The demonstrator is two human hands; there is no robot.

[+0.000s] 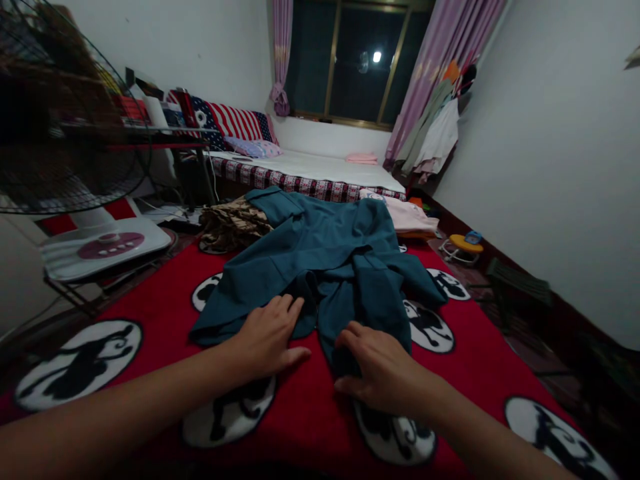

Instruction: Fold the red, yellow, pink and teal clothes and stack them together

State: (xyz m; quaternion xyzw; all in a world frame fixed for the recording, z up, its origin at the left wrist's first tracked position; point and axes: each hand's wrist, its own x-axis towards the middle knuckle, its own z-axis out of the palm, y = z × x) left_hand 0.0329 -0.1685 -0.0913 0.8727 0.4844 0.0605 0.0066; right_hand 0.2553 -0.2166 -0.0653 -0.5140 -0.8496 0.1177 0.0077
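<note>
A dark teal garment lies spread and rumpled over a red cloth, its folds and flaps overlapping in the middle. My left hand rests on its near left edge, fingers stretched over the fabric and thumb apart on the red cloth. At the near right part of the garment is my right hand, its fingers curved over the edge. A gap shows between its thumb and forefinger, with dark cloth behind. The red cloth carries white ovals with black animal figures.
Brown patterned cloth lies at the garment's far left, and pale pink folded clothing at its far right. A fan and a folding chair stand left. Behind are a bed and a small yellow stool.
</note>
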